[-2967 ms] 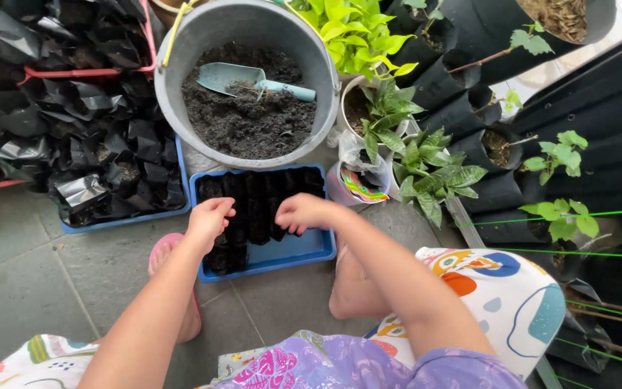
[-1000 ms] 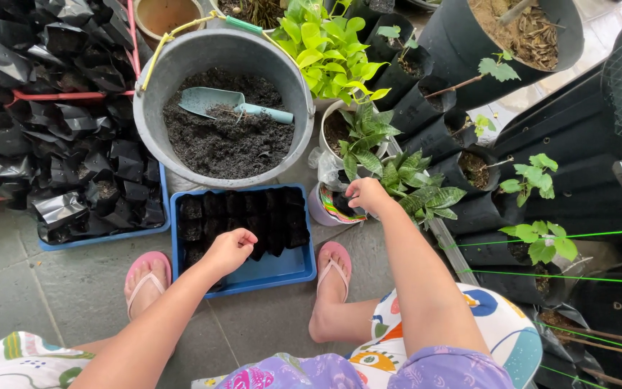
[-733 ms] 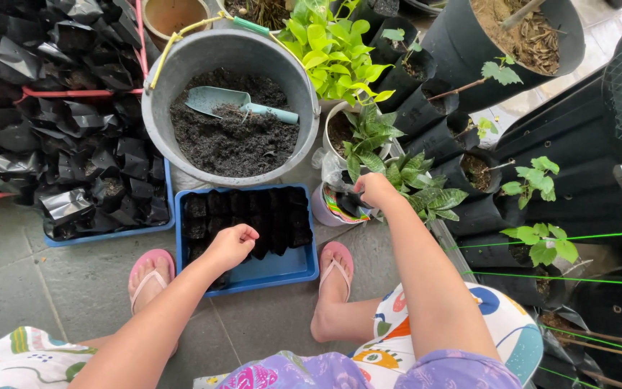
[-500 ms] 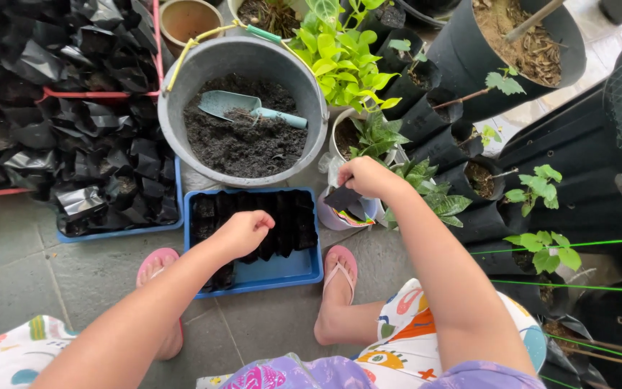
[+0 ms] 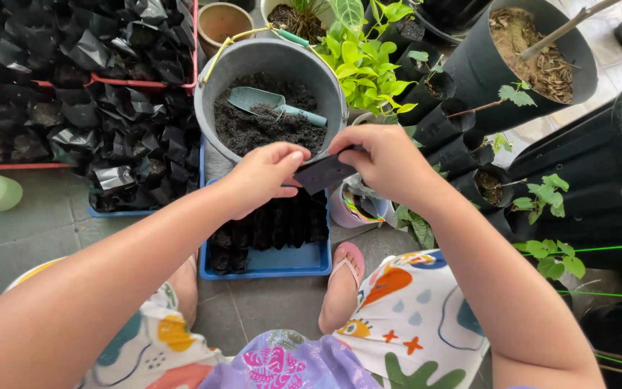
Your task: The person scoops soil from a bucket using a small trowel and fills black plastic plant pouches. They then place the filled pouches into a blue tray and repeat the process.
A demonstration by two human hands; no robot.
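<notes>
Together both hands, left hand (image 5: 260,176) and right hand (image 5: 386,162), pinch a black nursery bag (image 5: 323,173).

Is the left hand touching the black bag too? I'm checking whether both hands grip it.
Touching. The head view shows the left hand with fingertips pinching one edge of the flat black bag, while the right hand grips the other.
</notes>
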